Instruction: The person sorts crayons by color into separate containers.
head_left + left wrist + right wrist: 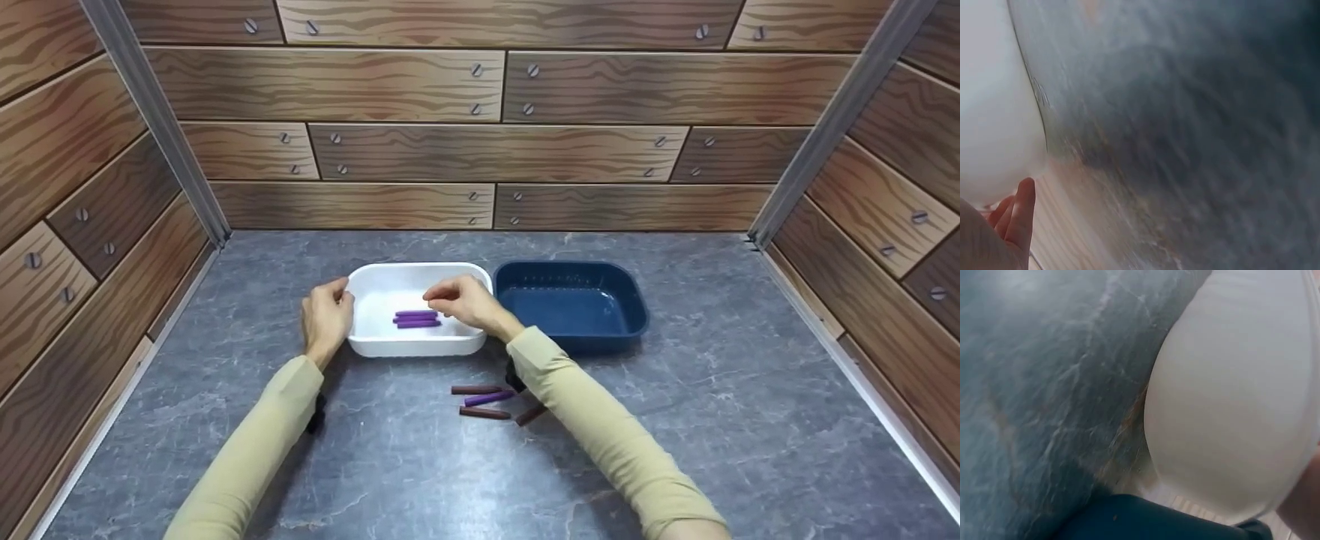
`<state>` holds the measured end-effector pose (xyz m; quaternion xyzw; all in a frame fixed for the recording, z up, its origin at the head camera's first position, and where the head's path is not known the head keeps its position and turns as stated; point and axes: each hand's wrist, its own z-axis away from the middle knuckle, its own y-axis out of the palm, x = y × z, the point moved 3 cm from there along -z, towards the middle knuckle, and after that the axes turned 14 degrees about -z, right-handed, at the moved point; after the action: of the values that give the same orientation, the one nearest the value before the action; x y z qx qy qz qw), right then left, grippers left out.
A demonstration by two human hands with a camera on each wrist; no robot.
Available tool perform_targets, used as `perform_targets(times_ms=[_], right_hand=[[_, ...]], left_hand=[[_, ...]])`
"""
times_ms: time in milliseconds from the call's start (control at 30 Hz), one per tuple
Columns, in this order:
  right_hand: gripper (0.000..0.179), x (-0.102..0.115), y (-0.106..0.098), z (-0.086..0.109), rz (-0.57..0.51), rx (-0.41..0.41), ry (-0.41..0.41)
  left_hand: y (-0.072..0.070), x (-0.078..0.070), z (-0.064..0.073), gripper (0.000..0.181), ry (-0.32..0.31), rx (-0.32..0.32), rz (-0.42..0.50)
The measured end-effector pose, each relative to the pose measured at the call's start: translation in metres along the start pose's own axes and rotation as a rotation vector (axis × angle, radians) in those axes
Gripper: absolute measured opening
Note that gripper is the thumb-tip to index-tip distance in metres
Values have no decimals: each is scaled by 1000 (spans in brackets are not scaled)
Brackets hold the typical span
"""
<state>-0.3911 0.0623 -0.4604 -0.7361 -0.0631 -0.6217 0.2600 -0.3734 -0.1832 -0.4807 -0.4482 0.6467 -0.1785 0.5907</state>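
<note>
In the head view my left hand (328, 315) holds the left end of the white dish (416, 348), its fingers against the outer wall. The left wrist view shows those fingers (1021, 216) at the dish's side. My right hand (469, 302) is above the dish's right half, thumb and fingertips close together with nothing visible between them. Three purple crayons (416, 319) lie side by side inside the dish, below and left of the right fingertips. On the table near the right forearm are a purple crayon (487, 398) and several brown crayons (484, 413), one partly hidden by the sleeve.
A dark blue dish (570, 304) stands directly right of the white one, their ends close together. Both rest on a grey marbled tabletop (360, 465). Wood-patterned panels (405, 86) enclose the back and both sides.
</note>
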Motion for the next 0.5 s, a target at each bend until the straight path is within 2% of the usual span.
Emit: perform_targets(times_ms=[133, 333, 500], right_hand=[[25, 0, -4, 7, -43, 3, -8], [27, -1, -13, 16, -177, -33, -13], [28, 2, -21, 26, -207, -37, -19]], left_hand=[[1, 0, 1, 39, -3, 2, -3], [0, 0, 1, 39, -12, -2, -12], [-2, 1, 0, 40, 4, 7, -17]])
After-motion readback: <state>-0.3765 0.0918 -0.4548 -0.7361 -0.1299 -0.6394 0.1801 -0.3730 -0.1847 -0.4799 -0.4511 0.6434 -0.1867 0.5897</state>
